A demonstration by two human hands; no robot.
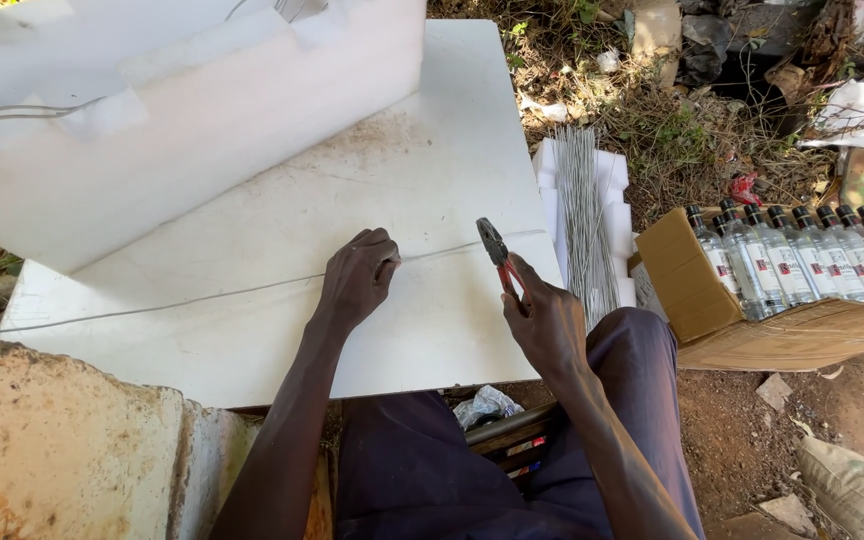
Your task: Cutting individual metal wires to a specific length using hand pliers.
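The left hand (355,278) presses its fingers (384,262) closed on a long thin grey metal wire (202,296) that lies across the flat white foam worktop (422,170). Just right of those fingers, the right hand (544,322) grips red-handled steel pliers (498,256), fingers wrapped around the handles, the pliers' nose at the wire. Beyond the right hand, a bundle of straight cut wire lengths (582,215) rests on white foam, near a brown cardboard box of clear glass bottles (802,265).
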